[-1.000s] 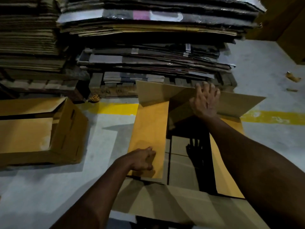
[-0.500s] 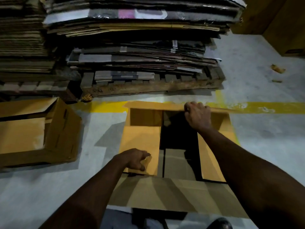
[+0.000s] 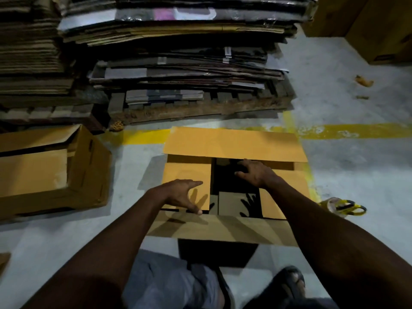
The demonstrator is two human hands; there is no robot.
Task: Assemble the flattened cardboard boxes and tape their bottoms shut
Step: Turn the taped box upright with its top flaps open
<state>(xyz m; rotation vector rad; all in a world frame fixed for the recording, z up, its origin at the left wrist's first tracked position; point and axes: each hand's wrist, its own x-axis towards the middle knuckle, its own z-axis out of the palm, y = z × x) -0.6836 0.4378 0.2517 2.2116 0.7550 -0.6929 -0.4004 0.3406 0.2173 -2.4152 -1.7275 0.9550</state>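
Cardboard box, second box, left hand, right hand

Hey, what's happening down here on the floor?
A person is working on a cardboard box on the floor. The left hand is spread over its left flap, the right hand over the open middle gap. Both long flaps lie outward, and nothing is taped yet. A tape roll lies to the right.
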